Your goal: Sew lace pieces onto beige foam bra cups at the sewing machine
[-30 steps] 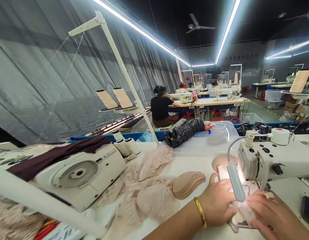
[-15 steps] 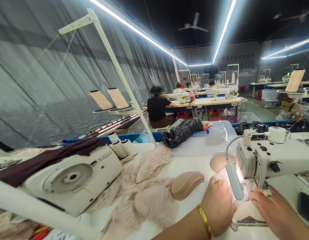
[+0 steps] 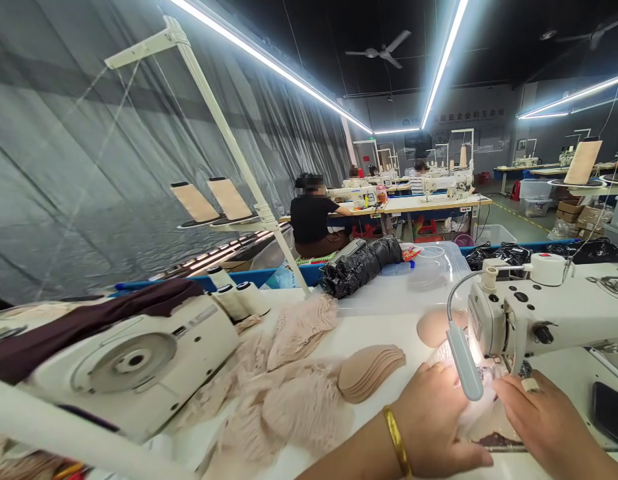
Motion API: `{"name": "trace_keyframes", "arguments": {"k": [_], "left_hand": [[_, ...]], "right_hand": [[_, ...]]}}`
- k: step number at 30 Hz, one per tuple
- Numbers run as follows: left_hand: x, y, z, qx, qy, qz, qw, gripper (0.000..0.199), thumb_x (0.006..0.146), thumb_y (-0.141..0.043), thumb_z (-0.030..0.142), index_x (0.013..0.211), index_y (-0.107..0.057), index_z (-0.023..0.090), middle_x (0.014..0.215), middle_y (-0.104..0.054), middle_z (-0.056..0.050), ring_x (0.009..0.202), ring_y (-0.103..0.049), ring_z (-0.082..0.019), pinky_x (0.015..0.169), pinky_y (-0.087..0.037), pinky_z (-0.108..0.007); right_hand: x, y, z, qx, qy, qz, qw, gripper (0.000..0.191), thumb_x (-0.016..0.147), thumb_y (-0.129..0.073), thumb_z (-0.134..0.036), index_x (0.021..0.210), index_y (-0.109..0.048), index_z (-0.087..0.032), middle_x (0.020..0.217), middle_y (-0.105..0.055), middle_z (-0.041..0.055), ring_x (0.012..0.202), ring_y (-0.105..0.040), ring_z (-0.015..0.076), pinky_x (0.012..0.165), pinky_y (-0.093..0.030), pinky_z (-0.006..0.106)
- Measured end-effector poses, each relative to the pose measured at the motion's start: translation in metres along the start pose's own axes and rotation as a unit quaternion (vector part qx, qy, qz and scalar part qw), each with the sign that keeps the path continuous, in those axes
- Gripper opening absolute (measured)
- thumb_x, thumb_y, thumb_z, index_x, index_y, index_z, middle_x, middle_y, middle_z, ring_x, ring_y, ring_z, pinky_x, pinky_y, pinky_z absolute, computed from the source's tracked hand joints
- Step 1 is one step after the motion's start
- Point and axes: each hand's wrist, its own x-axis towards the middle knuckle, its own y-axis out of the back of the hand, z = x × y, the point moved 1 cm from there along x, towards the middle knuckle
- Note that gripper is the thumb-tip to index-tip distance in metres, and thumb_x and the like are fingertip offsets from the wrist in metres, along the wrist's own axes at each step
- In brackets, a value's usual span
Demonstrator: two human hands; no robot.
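Note:
A white sewing machine (image 3: 533, 313) stands at the right, its grey lamp (image 3: 465, 360) lighting pale lace fabric (image 3: 481, 400) under the needle area. My left hand (image 3: 429, 413), with a gold bangle at the wrist, lies flat on the lace left of the machine head, thumb stretched out to the right. My right hand (image 3: 539, 413) is at the fabric's right side, fingers pressed together on its edge beside the presser area. A beige cup pad (image 3: 433, 328) lies behind my left hand. The needle itself is hidden by the lamp.
Stacked beige pads (image 3: 371, 373) and lace pieces (image 3: 303, 400) lie left of my hands. Behind are a clear plastic lid (image 3: 413, 287) and a black wrapped bundle (image 3: 361, 267). Another machine (image 3: 139, 360) stands at the left, a dark phone (image 3: 609, 407) at the right. A person (image 3: 313, 217) sits ahead.
My left hand has spread, its thumb now reaching right across the fabric. My right hand has moved slightly left along the fabric. The view has shifted a little.

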Motion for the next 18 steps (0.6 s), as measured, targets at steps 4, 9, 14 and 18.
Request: {"name": "trace_keyframes", "arguments": {"k": [4,9,14,18], "left_hand": [[-0.008,0.011,-0.007,0.025,0.014,-0.097,0.995,0.049,0.085,-0.073,0.061,0.119,-0.067,0.026,0.123,-0.065,-0.011,0.107,-0.064,-0.034,0.09,-0.051,-0.049],[-0.011,0.008,-0.011,-0.014,-0.025,-0.081,0.996,0.042,0.087,-0.069,0.059,0.107,-0.069,0.021,0.119,-0.066,-0.012,0.107,-0.06,-0.035,0.091,-0.046,-0.05],[-0.015,0.01,-0.018,-0.076,-0.078,-0.114,0.988,0.052,0.09,-0.066,0.061,0.125,-0.068,0.024,0.128,-0.067,-0.012,0.109,-0.061,-0.035,0.092,-0.041,-0.051],[-0.012,0.005,-0.016,-0.022,-0.05,-0.074,0.996,0.038,0.088,-0.075,0.055,0.117,-0.073,0.031,0.128,-0.067,-0.01,0.111,-0.062,-0.037,0.088,-0.038,-0.047]], "right_hand": [[-0.004,0.009,0.005,0.01,-0.043,0.025,0.999,0.022,0.108,-0.047,-0.017,0.123,-0.063,-0.019,0.102,-0.074,0.0103,0.094,-0.069,0.0283,0.082,-0.054,0.038],[-0.005,0.016,0.009,0.074,-0.072,-0.027,0.994,0.025,0.109,-0.046,-0.023,0.117,-0.069,-0.023,0.1,-0.073,0.0092,0.09,-0.071,0.027,0.074,-0.059,0.036],[-0.013,0.027,0.032,0.188,-0.065,-0.164,0.966,0.024,0.11,-0.05,-0.027,0.11,-0.074,-0.032,0.1,-0.075,0.0042,0.087,-0.071,0.0235,0.076,-0.061,0.032],[-0.018,0.037,0.044,0.25,-0.074,-0.218,0.94,0.025,0.111,-0.053,-0.035,0.104,-0.077,-0.034,0.103,-0.076,0.0032,0.093,-0.072,0.0238,0.076,-0.062,0.03]]}}
